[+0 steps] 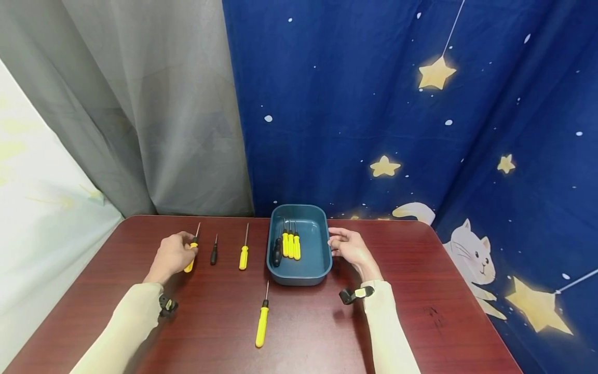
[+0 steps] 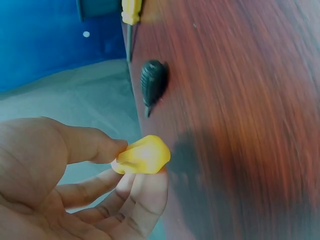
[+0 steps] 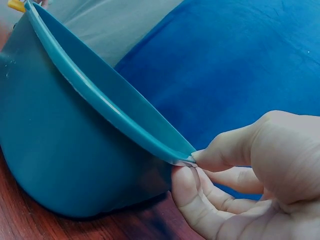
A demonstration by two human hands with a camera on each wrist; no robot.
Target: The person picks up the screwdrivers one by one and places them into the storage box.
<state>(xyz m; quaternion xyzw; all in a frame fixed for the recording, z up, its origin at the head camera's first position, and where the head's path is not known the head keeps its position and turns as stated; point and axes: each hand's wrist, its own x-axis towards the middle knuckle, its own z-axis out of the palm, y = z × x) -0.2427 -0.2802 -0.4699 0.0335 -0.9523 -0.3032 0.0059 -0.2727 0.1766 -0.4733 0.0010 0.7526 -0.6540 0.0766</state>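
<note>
My left hand (image 1: 174, 255) pinches a yellow-handled screwdriver (image 1: 189, 267) between thumb and fingers at the table's left; its shaft points away from me. In the left wrist view the butt of its yellow handle (image 2: 150, 155) faces the camera. Just right of that hand lies a small black screwdriver (image 1: 214, 253). On the other side, my right hand (image 1: 351, 249) grips the right rim of a teal plastic bin (image 1: 322, 272), thumb and fingertip meeting at the rim (image 3: 182, 159). Inside the bin, along its left, lie several yellow screwdrivers (image 1: 291, 245) and a black-handled one (image 1: 277, 253).
Between the small black screwdriver and the bin lies a yellow screwdriver (image 1: 244, 257). Another, with a black collar (image 1: 262, 324), lies in front of the bin. Grey and blue curtains (image 1: 299, 104) hang behind the reddish-brown table (image 1: 308, 332).
</note>
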